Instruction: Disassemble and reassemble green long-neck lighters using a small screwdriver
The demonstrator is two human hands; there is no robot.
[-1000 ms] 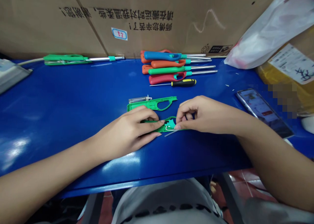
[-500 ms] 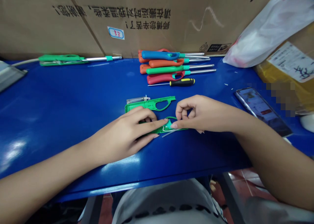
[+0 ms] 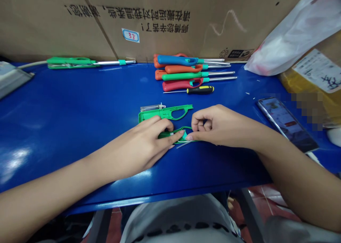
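Note:
An open green lighter shell half [image 3: 166, 133] lies on the blue table under both hands. My left hand [image 3: 146, 142] is closed over it, its fingers gripping the shell and one fingertip pressing the teal trigger [image 3: 184, 135]. From the other side, my right hand [image 3: 222, 124] has curled fingers and a thumb tip against the trigger; its fingers hide part of the shell. A thin clear tube [image 3: 183, 144] and a white wire show beneath that thumb. Just behind lies the matching green shell half [image 3: 152, 115], with a clear fuel tank [image 3: 150, 108] along its far edge.
Several assembled lighters [image 3: 183, 76] are stacked at the back, with a black-and-yellow screwdriver [image 3: 200, 90] in front. Another green lighter [image 3: 70, 62] lies back left. A phone [image 3: 287, 122] is at right, near a plastic bag [image 3: 287, 37]. A cardboard box [image 3: 106, 23] walls the rear.
The left fingers have shifted slightly on the shell, uncovering more of its inside. The right thumb stays at the trigger. The whole view has shifted a little.

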